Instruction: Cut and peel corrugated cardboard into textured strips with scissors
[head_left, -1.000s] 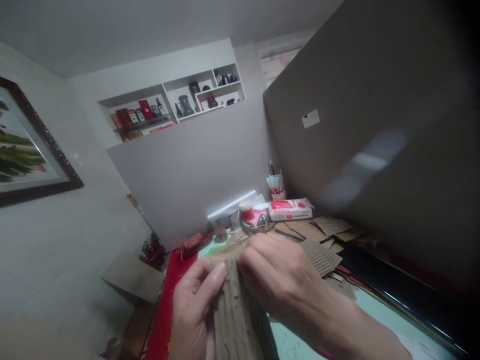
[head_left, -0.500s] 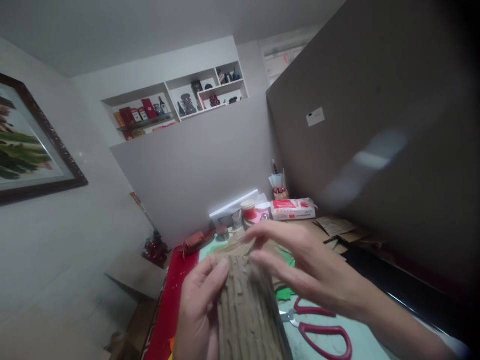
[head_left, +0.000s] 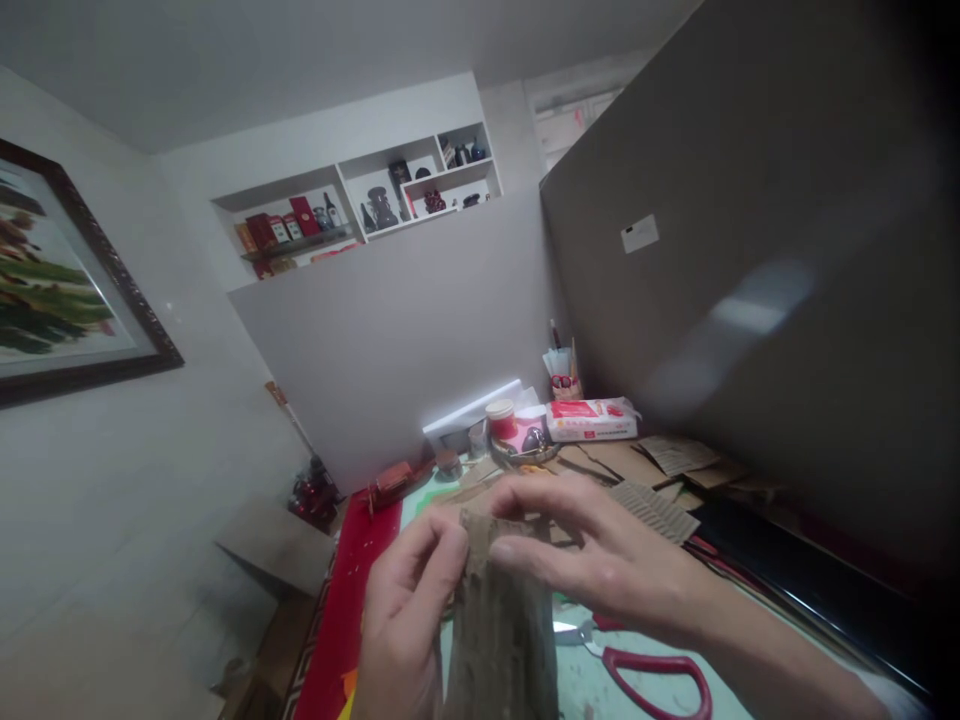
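A brown, ridged piece of corrugated cardboard (head_left: 504, 630) stands upright close in front of me, its lower part blurred and cut off by the frame. My left hand (head_left: 409, 600) pinches its upper left edge, thumb in front and fingers curled behind. At the top right, my right hand (head_left: 592, 545) has its thumb on the near face and its fingers bent over the upper edge. Just right of the cardboard lies a pair of scissors (head_left: 652, 665) with dark red handles, partly hidden by my right forearm.
A pale green mat (head_left: 585, 685) covers the table beside a red cloth (head_left: 345, 590). Further back stand a red cup (head_left: 501, 420), a red and white packet (head_left: 592, 420) and a pen holder (head_left: 564, 385). Loose cardboard pieces (head_left: 679, 455) lie right. Grey panels (head_left: 405, 330) enclose the table's back and right.
My right hand has come down onto the cardboard's top edge, its fingers closing from a more spread pose. The cardboard has tilted slightly, and a ridged cardboard scrap behind is now uncovered.
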